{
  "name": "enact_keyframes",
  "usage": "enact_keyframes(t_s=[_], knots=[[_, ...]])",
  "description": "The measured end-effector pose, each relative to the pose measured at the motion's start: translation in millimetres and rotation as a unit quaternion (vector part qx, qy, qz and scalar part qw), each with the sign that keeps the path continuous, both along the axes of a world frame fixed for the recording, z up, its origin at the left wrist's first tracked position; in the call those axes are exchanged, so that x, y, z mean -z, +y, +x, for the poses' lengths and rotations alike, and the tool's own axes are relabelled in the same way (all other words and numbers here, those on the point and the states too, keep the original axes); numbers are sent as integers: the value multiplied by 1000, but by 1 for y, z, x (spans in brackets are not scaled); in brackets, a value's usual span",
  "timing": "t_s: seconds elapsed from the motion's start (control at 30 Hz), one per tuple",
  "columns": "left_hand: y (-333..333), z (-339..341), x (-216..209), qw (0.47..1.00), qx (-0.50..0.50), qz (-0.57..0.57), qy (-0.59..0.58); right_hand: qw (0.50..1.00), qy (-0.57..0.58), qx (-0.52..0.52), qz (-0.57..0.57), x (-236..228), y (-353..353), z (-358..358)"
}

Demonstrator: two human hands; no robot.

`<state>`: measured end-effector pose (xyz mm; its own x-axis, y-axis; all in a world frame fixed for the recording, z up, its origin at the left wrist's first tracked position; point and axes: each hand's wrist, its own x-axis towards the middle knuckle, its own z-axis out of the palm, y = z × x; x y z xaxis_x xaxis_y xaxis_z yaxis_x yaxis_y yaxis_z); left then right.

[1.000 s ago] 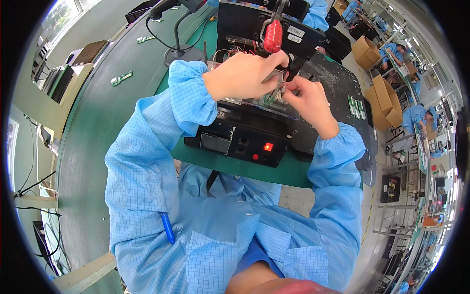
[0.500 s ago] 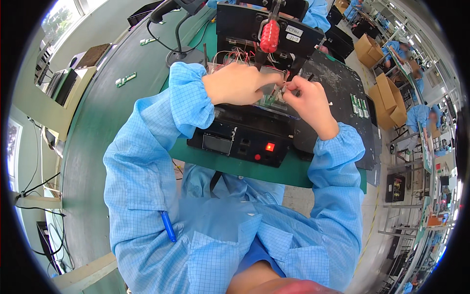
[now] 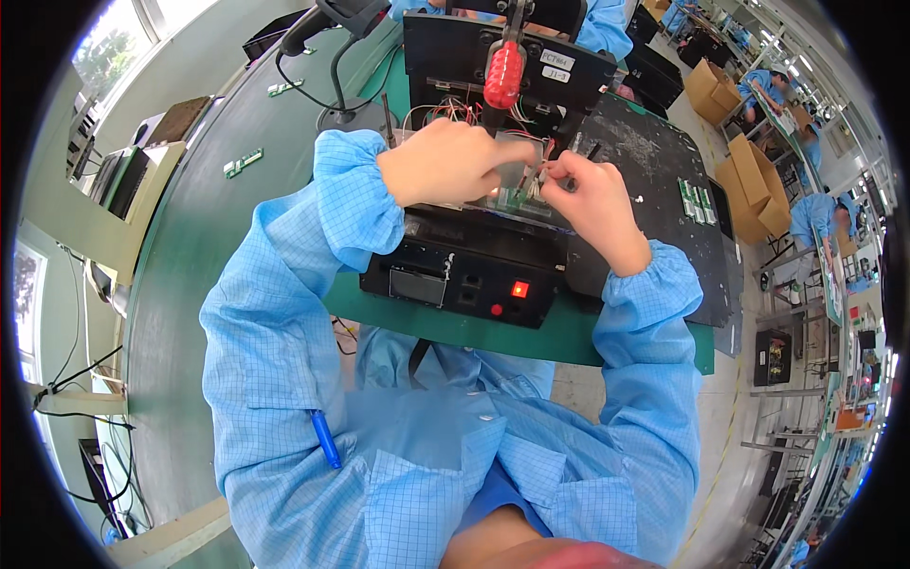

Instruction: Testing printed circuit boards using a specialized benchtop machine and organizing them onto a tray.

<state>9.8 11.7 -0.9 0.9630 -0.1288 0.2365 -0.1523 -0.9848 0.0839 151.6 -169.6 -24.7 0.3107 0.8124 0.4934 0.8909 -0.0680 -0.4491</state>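
A black test fixture (image 3: 455, 275) stands before me, with a red toggle clamp handle (image 3: 502, 76) above its bed. Over the bed, my right hand (image 3: 595, 204) pinches a small bundle of thin white and red wires (image 3: 535, 185) between thumb and fingertips. From the other side reaches my left hand (image 3: 450, 163), its index finger stretched toward those wires and its thumb apart below; its remaining fingers are mostly hidden. Beneath the fingertips lies a green circuit board (image 3: 512, 199), partly covered by the hands. Whatever ends the pinched wires is too small to make out.
Small green boards (image 3: 697, 202) lie on the black mat (image 3: 645, 152) at right. Another board (image 3: 244, 163) rests on the green tabletop (image 3: 190, 247) at left, near a black scanner on a stand (image 3: 346, 57). Cardboard boxes (image 3: 749, 190) and co-workers are farther right.
My left index finger has drawn slightly away from my right fingertips and is straighter. My right hand keeps its pinch on the wires. The whole view has shifted a little.
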Motion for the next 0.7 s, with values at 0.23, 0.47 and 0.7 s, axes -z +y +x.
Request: enact_keyframes(t_s=[0.23, 0.47, 0.7], knots=[[1, 2, -1, 1000, 11, -19, 15, 1000, 8, 5, -3, -2, 1, -2], [0, 3, -3, 998, 46, -24, 31, 1000, 18, 7, -12, -1, 1, -1], [-5, -2, -17, 990, -37, -64, 121, 1000, 22, 5, -8, 1, 1, -1]])
